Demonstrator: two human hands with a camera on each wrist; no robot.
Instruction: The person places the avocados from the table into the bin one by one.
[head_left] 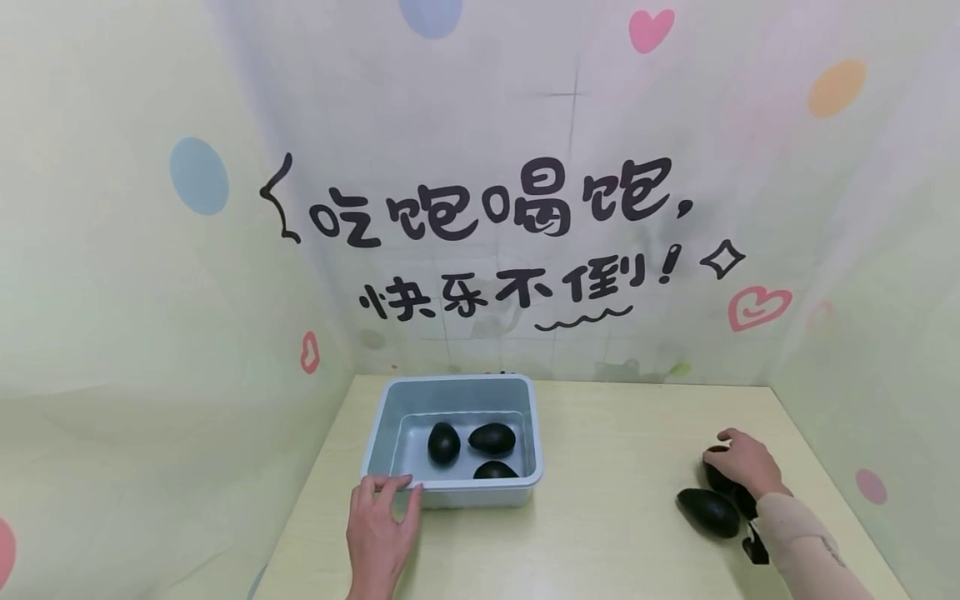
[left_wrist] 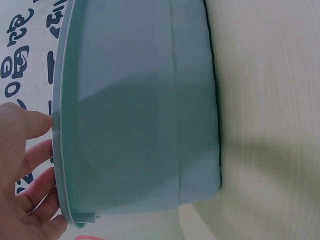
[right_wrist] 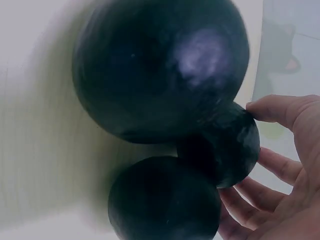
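Note:
A light blue plastic tub (head_left: 450,383) stands on the pale wooden table (head_left: 600,533) and holds three dark avocados (head_left: 492,437). My left hand (head_left: 392,490) rests its fingertips on the tub's front left rim, thumb against the outer wall; the left wrist view shows the fingers (left_wrist: 35,155) at the rim of the tub (left_wrist: 140,110). At the right, my right hand (head_left: 738,462) curls over one dark avocado (head_left: 722,481), beside another avocado (head_left: 708,511). In the right wrist view three avocados bunch together, thumb and fingers (right_wrist: 272,165) round the far one (right_wrist: 227,145).
Pale walls with coloured dots, hearts and black lettering close the table on the left, back and right. Bare tabletop lies between the tub and the right-hand avocados. A beige sleeve (head_left: 802,533) covers my right forearm.

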